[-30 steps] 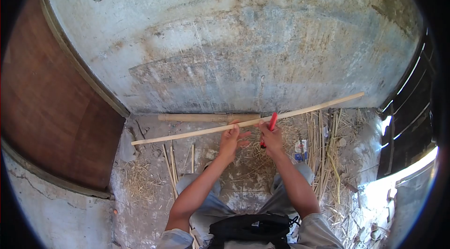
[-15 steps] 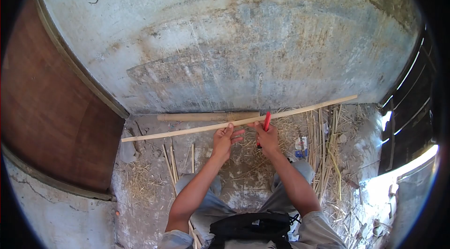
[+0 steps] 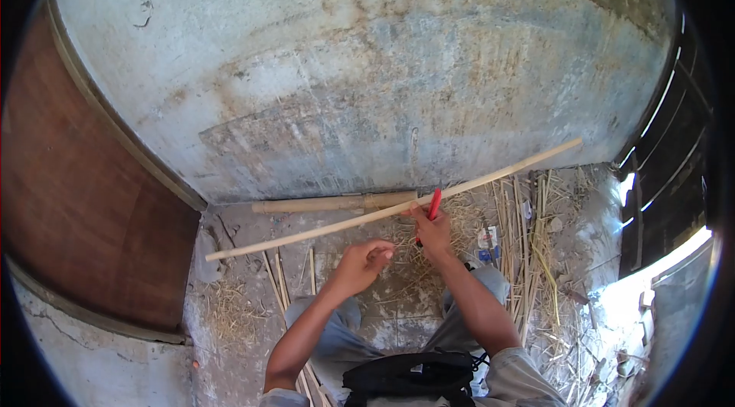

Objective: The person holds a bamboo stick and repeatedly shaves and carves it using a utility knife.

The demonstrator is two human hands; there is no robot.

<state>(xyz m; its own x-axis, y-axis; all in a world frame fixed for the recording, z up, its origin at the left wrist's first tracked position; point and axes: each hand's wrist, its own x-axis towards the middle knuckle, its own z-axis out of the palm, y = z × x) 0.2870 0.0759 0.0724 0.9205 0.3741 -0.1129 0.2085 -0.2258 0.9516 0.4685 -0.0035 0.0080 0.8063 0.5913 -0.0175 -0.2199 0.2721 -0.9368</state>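
your right hand (image 3: pixel 434 231) has its grip closed on the bamboo strip (image 3: pixel 306 235) near mid-length, with the red tool (image 3: pixel 435 205) held in it too. your left hand (image 3: pixel 360 268) is off the strip, fingers curled; you cannot tell if they pinch anything. the strip slants out to both sides of the grip, above the bamboo pole (image 3: pixel 306 205) by the wall (image 3: pixel 429 85). it looks light, springy, perhaps splintery; take it near the middle for balance.
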